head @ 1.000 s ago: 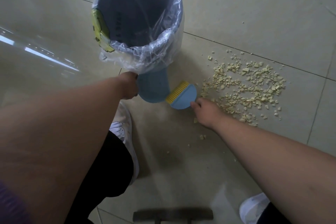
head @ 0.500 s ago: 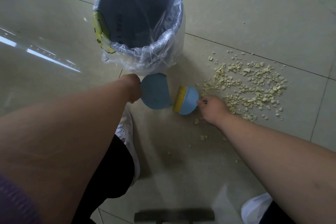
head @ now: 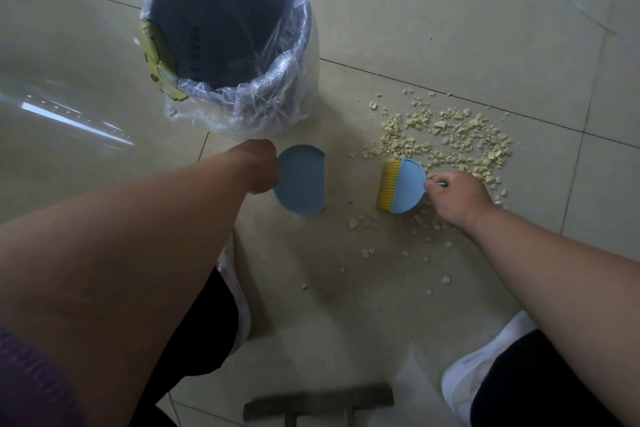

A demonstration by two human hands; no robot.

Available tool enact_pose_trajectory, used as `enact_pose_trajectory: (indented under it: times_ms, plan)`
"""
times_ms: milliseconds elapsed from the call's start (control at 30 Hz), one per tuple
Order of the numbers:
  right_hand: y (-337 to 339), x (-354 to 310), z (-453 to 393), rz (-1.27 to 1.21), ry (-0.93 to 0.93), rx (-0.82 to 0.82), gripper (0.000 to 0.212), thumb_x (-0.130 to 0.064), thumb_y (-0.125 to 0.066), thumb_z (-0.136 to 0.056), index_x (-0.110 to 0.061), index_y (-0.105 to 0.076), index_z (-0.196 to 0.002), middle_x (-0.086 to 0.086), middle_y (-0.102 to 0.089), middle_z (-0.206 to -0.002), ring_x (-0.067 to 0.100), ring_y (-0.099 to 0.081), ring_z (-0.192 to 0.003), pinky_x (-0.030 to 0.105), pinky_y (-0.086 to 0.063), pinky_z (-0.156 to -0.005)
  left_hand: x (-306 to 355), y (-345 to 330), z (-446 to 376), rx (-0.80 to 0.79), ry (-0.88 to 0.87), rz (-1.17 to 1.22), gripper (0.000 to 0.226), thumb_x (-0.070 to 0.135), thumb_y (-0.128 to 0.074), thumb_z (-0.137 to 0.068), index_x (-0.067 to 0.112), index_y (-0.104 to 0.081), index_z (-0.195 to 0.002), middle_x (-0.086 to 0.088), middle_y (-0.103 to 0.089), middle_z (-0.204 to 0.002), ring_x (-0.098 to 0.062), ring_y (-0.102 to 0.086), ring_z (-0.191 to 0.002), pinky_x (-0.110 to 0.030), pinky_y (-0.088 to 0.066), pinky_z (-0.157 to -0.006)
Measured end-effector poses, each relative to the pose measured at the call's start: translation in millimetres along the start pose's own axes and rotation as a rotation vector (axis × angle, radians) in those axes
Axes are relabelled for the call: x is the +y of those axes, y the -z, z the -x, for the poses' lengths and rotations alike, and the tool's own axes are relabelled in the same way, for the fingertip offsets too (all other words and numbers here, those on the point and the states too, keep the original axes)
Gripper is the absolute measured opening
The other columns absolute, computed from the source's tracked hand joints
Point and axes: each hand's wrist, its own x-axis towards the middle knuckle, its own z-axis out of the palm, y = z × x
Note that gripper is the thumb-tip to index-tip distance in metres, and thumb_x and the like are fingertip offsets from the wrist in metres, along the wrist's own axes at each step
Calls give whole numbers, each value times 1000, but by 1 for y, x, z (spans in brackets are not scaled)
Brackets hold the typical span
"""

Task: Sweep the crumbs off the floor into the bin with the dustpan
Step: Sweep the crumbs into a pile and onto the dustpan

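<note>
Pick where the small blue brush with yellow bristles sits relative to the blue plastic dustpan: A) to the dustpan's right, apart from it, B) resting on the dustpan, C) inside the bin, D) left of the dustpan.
A: the small blue brush with yellow bristles, gripped by the right hand, lies right of the blue plastic dustpan, with bare floor between them.

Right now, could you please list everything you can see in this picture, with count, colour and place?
bin: one, grey-blue, clear plastic liner, standing on the floor at upper left.
sticker: one, yellow-green, on the bin's left rim.
crumbs: many, pale yellow, scattered on the floor right of the bin.
dustpan: one, blue, low over the floor in front of the bin.
brush: one, blue with yellow bristles, at the pile's near-left edge.
floor: beige glossy tiles.
dark object: one, bottom edge, unclear.
shoes: two, white.
left hand: holds the dustpan.
right hand: grips the brush.
</note>
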Motion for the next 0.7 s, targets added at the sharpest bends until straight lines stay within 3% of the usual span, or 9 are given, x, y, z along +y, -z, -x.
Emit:
enact_pose_trajectory:
  times_ms: [100, 300, 367, 500, 700]
  plan:
    - [-3, -16, 11, -92, 68, -60, 26, -36, -62, -100, -13, -77, -98, 9, -71, -90, 23, -62, -76, 28, -42, -68, -13, 1, -1, 42, -2, -18, 38, 16, -64, -89, 9, -65, -127, -13, -65, -123, -32, -65, -104, -41, -59, -89]
    - [-57, -48, 41, 80, 274, -293, 28, -40, -62, -99, -18, -73, -85, 3, -69, -83, 24, -64, -80, 29, -40, -66, -35, 5, 2, 89, 34, -66, 29, 17, -61, -91, 8, -67, -117, -15, -65, -118, -33, -65, -102, -36, -55, -82]
    - [-77, -54, 51, 119, 300, -340, 29, -41, -61, -99, -16, -75, -96, 4, -70, -90, 22, -62, -83, 28, -40, -69, -39, 4, 2, 79, 47, -65, 29, 17, -61, -90, 9, -67, -117, -14, -65, -117, -32, -64, -99, -37, -55, -82]
    - [-87, -50, 55, 177, 302, -336, 31, -39, -60, -101, -15, -76, -110, 10, -75, -106, 27, -66, -95, 30, -44, -73, -42, 1, 2, 59, 44, -74, 30, 18, -61, -90, 9, -66, -118, -13, -65, -117, -29, -58, -91, -35, -52, -78]
    - [-46, -16, 23, 175, 239, -237, 23, -37, -63, -98, -20, -76, -106, 6, -74, -104, 25, -65, -92, 31, -46, -75, -39, -3, -1, 36, 33, -75, 33, 15, -61, -92, 7, -67, -123, -15, -66, -119, -34, -64, -101, -39, -56, -85]
